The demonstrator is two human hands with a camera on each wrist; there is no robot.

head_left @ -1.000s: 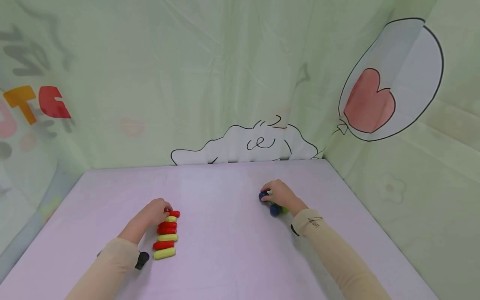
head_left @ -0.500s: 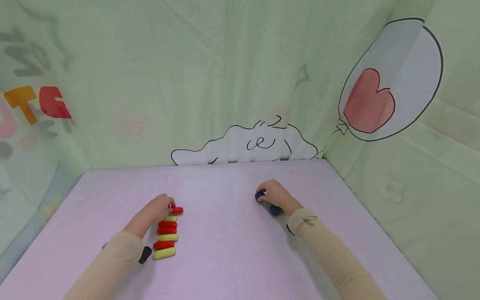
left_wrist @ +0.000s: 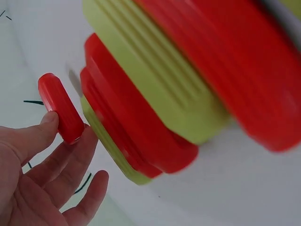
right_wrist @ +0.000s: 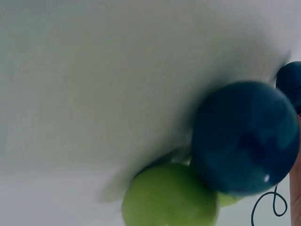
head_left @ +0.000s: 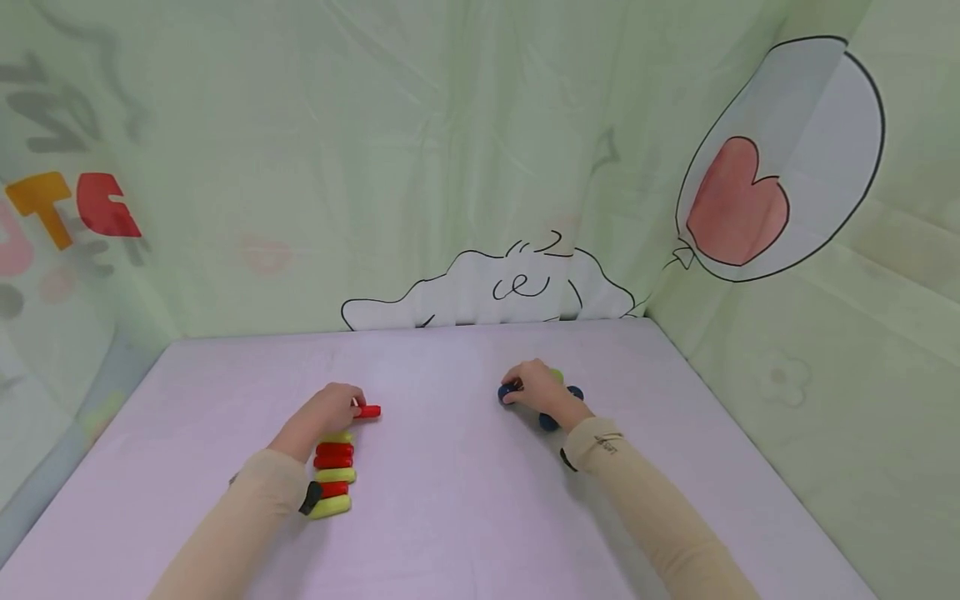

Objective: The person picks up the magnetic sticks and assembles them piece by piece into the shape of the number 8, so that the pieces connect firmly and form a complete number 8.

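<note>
My left hand (head_left: 330,408) pinches a red ribbed rod-shaped piece (head_left: 369,412) between thumb and fingers, just beyond a row of similar pieces. That row alternates loosely between yellow-green rods (left_wrist: 155,66) and red rods (head_left: 333,449); my forearm and wrist strap partly cover its near end. On the right, my right hand (head_left: 542,390) grips a dark blue ball (head_left: 506,394) with thumb and fingertips. Behind and beside that hand are another blue ball (head_left: 548,422), a further blue ball (head_left: 575,392) and a green ball (right_wrist: 169,197). Most of the right hand is outside the right wrist view.
A pale lilac tabletop (head_left: 435,500) lies under everything. Green-tinted curtains (head_left: 375,167) with printed drawings stand along the back and sides. Between the rods and the balls lies a stretch of bare table.
The left hand has carried the red rod away from the row, rightward and farther back. The right hand has moved left with its blue ball, uncovering a green ball and another blue ball.
</note>
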